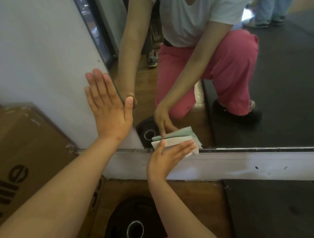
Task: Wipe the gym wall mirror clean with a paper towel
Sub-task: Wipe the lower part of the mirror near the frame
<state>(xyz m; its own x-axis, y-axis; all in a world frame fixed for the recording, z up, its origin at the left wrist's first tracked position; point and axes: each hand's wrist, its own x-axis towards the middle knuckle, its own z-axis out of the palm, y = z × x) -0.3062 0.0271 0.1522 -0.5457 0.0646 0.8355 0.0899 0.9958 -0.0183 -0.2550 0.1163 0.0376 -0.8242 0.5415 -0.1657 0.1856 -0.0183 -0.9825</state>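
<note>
Below, a weight plate (117, 216) lies near the mirror (276, 92); box (20, 147) beside.

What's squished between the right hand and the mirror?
A folded paper towel. The right hand presses it flat against the mirror near its bottom corner, as the head view shows.

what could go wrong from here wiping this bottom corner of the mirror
1. The left hand has its thumb across the mirror edge, so it may smudge the glass.
2. The right hand only presses the paper towel with flat fingers; it could slip or snag on the bottom rail.
</note>
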